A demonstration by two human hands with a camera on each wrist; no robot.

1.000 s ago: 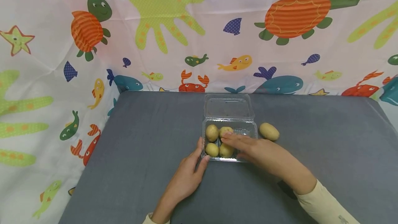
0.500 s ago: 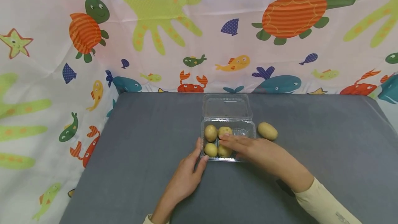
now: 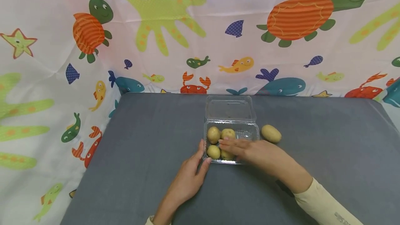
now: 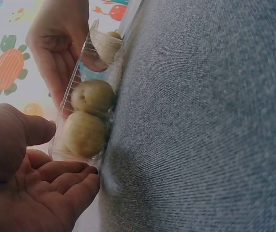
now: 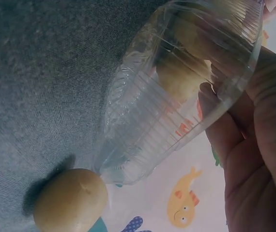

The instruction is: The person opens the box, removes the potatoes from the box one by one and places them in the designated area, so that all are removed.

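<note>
A clear plastic clamshell box (image 3: 248, 134) lies on the grey cloth with its lid (image 3: 230, 108) folded back. In its left half sit several potatoes: back left (image 3: 214, 135), back right (image 3: 228, 133), front left (image 3: 214, 152), and a front-right potato (image 3: 227, 155) partly under my right hand (image 3: 262, 155). That hand reaches over the box's right side, its fingers extended across this potato; its thumb (image 5: 215, 46) reaches inside the wall in the right wrist view. My left hand (image 3: 187, 176) rests its fingertips and thumb against the box's left front corner, fingers nearly straight.
One loose potato (image 3: 271, 133) lies on the cloth just right of the box. The grey tabletop (image 3: 150, 131) meets a patterned sea-animal curtain (image 3: 218, 48) at the back and left.
My right hand's fingertips have drawn slightly toward the front, off the back-right potato, uncovering more of it. My left hand stays at the box corner. The view shifts slightly.
</note>
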